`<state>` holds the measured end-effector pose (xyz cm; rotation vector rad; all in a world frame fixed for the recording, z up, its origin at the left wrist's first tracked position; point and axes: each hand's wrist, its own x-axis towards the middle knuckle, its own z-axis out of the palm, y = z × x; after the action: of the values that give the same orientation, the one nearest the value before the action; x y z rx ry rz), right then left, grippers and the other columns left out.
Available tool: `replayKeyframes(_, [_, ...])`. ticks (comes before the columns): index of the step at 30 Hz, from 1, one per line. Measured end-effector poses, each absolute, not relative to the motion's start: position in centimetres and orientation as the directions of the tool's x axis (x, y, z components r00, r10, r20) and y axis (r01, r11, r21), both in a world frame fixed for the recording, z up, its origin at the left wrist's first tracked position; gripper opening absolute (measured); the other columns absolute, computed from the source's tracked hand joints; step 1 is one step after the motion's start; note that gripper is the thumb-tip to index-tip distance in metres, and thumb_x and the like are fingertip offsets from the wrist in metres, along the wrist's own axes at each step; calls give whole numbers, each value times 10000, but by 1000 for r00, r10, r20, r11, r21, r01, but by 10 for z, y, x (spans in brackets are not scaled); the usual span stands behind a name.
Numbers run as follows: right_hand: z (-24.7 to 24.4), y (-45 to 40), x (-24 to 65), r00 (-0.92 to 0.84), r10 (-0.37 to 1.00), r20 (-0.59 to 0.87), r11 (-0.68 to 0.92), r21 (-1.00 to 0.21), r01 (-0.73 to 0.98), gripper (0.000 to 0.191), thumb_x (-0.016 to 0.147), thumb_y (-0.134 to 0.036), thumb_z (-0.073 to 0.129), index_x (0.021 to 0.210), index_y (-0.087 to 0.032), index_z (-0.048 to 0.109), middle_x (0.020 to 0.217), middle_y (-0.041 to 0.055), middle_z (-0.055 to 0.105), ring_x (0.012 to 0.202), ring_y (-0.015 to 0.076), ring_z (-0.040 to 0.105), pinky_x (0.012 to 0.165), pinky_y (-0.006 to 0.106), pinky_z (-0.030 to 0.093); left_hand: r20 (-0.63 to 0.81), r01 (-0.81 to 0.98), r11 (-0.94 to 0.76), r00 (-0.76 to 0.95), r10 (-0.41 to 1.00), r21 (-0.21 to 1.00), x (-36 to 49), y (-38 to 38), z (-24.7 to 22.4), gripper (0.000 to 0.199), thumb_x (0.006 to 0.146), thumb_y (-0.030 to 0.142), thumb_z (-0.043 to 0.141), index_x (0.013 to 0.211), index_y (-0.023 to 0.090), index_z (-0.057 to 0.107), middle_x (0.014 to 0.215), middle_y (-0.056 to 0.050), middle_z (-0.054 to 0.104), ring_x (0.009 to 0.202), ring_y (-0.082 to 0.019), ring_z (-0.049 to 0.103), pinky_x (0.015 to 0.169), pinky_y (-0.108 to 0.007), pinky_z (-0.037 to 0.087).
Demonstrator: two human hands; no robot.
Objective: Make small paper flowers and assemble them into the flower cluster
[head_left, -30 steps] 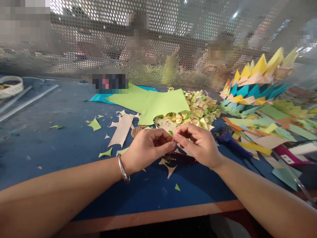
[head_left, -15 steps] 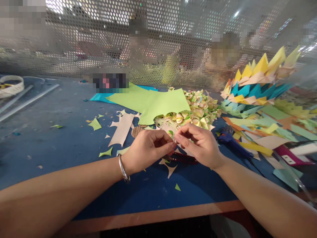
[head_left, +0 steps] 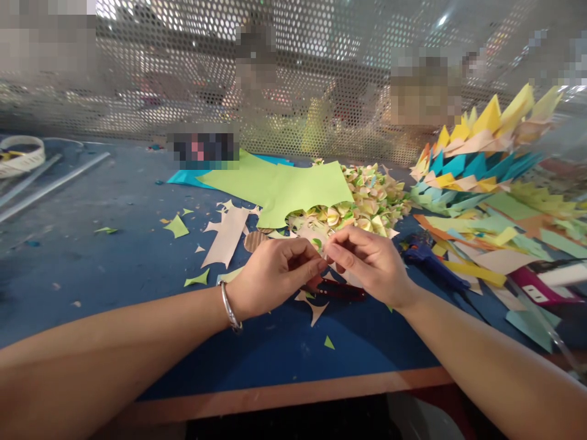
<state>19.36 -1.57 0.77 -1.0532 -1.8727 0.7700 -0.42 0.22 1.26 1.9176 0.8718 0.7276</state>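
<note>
Fingertips of the left hand (head_left: 268,281) and the right hand (head_left: 373,269) come close to one another just above the table (head_left: 261,360), thumb and forefinger curled toward each other on both sides; I cannot tell whether the tips meet or pinch something small, since the place is crowded and tiny. Just behind the tips shows a small green piece (head_left: 317,243), which may lie on the pale paper there; whether a finger touches it cannot be told. Under the hands, partly covered, lies a dark red tool (head_left: 351,292). A green sheet (head_left: 293,192) with a scalloped lower right edge overlaps the heap of folded paper pieces (head_left: 371,208), which closes off the space beyond the right hand. Just beside the left hand are a corrugated disc (head_left: 255,241) and a pink sheet (head_left: 228,235) with notched edges. Both forearms cross the wooden front edge (head_left: 293,391), and between them a wedge of blue surface holds a green scrap (head_left: 329,342). The widest room runs left, dotted with cuttings; to the right, a blue corded tool (head_left: 435,266) and paper strips (head_left: 481,247) crowd close. A perforated screen (head_left: 151,116) bounds the far side.
</note>
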Motion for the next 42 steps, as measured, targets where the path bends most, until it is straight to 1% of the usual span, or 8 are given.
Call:
replayKeyframes(6, [8,-15,193,-294,876,383,476,-787,393,185,935,-340,602,821,-196,626,689,-9,581,581,97,527,521,233,424,125,255,-348,619,776,902,-5,3,9,290,913,358,558,709,163,627,684,-51,730,595,-116,648,541,-212,497])
replayKeyframes(14, [8,-15,193,-294,875,385,474,-806,354,182,924,-318,612,790,-196,610,695,-10,587,573,92,527,532,234,443,100,223,-308,639,762,925,-5,4,11,268,901,339,580,721,152,643,673,-41,720,585,-96,636,530,-186,472])
replayKeyframes(18, [9,-15,192,-294,870,397,484,-805,344,180,924,-304,612,782,-193,605,692,-14,580,568,89,529,527,231,435,95,201,-282,635,767,938,-4,4,8,271,899,364,585,743,148,635,693,-53,713,619,-116,647,555,-207,491])
replayKeyframes(22, [8,-15,193,-291,869,401,487,-797,358,158,923,-300,614,804,-196,616,693,-19,576,567,90,529,521,228,431,125,172,-291,623,772,941,-3,6,4,273,888,398,604,790,146,639,699,-54,703,609,-120,630,547,-220,488])
replayKeyframes(29, [7,-15,192,-298,865,403,495,-782,379,148,925,-288,611,811,-193,618,677,-26,560,565,85,521,523,223,424,111,157,-266,629,769,951,-3,10,0,260,871,376,621,758,142,640,672,-46,689,581,-107,611,525,-207,464])
replayKeyframes(33, [7,-13,192,-287,865,412,497,-784,373,147,920,-285,616,807,-192,619,676,-24,568,567,87,524,527,227,430,82,113,-178,576,813,977,-1,10,0,225,827,361,675,852,142,632,705,-39,680,620,-130,646,560,-232,499])
replayKeyframes(36, [7,-13,192,-287,864,413,498,-785,369,149,920,-289,616,806,-193,621,667,-26,567,564,88,524,524,227,431,58,10,-75,531,845,997,0,9,0,251,791,328,722,914,144,602,765,-33,678,647,-144,675,585,-252,524])
replayKeyframes(42, [6,-13,193,-295,864,407,498,-776,387,170,924,-303,611,792,-196,620,671,-23,570,559,88,533,515,228,431,48,-114,13,510,859,993,3,9,2,262,730,231,773,882,152,576,736,14,644,619,-102,647,591,-222,518])
